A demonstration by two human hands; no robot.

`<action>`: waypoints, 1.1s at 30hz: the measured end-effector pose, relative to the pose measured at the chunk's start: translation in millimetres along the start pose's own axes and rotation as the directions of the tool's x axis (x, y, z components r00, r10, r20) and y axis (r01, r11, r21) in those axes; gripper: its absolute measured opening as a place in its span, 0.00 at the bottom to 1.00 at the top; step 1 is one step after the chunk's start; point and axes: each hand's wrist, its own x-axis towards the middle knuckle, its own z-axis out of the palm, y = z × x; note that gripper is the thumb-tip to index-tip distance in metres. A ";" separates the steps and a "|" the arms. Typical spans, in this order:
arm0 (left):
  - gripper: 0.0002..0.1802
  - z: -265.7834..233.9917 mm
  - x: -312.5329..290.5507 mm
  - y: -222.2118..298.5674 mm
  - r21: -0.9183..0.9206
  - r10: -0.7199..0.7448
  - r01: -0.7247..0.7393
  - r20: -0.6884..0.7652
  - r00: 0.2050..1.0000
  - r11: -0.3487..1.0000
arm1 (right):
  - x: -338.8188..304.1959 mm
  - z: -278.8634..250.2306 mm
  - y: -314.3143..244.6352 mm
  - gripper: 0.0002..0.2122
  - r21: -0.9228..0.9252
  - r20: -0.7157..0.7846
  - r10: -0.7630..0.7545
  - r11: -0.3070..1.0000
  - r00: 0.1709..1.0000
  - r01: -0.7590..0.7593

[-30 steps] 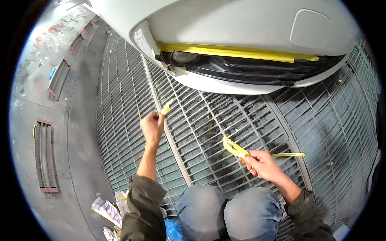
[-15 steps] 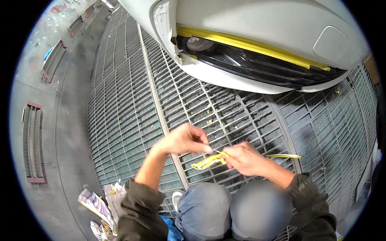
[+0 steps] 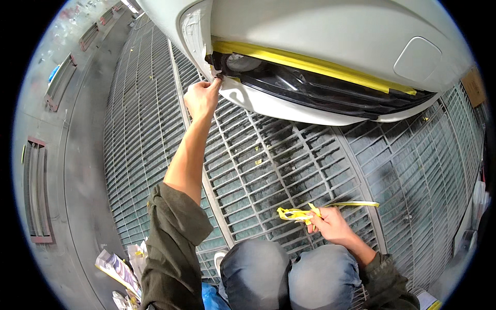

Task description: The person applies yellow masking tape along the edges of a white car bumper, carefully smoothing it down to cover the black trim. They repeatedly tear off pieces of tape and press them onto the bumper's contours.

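At the lower left corner of one smooth, pale grey-white, curved car bumper (image 3: pixel 320 31), I have the left hand (image 3: pixel 201 99) in view, thumb and fingers bunched right against the edge; I cannot tell whether they have closed on anything. Well apart from it, just ahead of two knees in faded blue denim (image 3: pixel 256 268), the right hand (image 3: pixel 330 226) is closed around one loose tangle of thin yellow masking tape (image 3: pixel 294 214), thumb laid over it.

That tangle juts out to the left of the right hand's fingers: bright yellow streaked with white, crumpled, looped back on itself, with small gaps between the folds. On the other side, past the knuckles, I see one narrow yellow-and-white strip (image 3: pixel 356 203), nearly straight.

To the right of the left hand's fingertips runs one long, glossy black plastic opening (image 3: pixel 310 95), and along its upper edge I count one wide, flat band of yellow tape (image 3: pixel 310 61). Below both hands spreads one grey metal grated floor (image 3: pixel 220 217). Off to the left of the left hand, I make out four long wall units with dull red ends (image 3: pixel 37 191).
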 end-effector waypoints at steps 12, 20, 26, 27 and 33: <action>0.13 9.3 13.0 -15.0 0.068 0.242 -0.239 -0.030 0.970 0.969 | -15.1 -3.8 29.6 0.11 -0.034 -0.057 0.075 0.996 0.996 -0.077; 0.12 -55.5 18.9 -20.5 0.338 0.553 -0.561 0.128 0.823 0.756 | -27.7 -8.2 14.9 0.13 -0.029 -0.131 0.075 0.996 0.989 -0.080; 0.10 -131.5 -4.3 -75.6 0.236 0.433 -0.473 0.204 0.878 0.849 | -25.5 -9.2 21.4 0.12 0.004 -0.071 0.111 0.994 0.991 -0.111; 0.10 -137.2 -21.0 -70.9 0.136 0.360 -0.395 0.223 0.906 0.909 | -19.7 -8.9 14.0 0.11 0.003 -0.063 0.079 0.997 0.995 -0.079; 0.13 -104.5 -138.0 -35.8 -0.049 0.337 -0.387 0.598 0.727 0.921 | 31.3 18.3 -90.7 0.43 -0.075 0.160 -0.212 0.971 0.964 0.226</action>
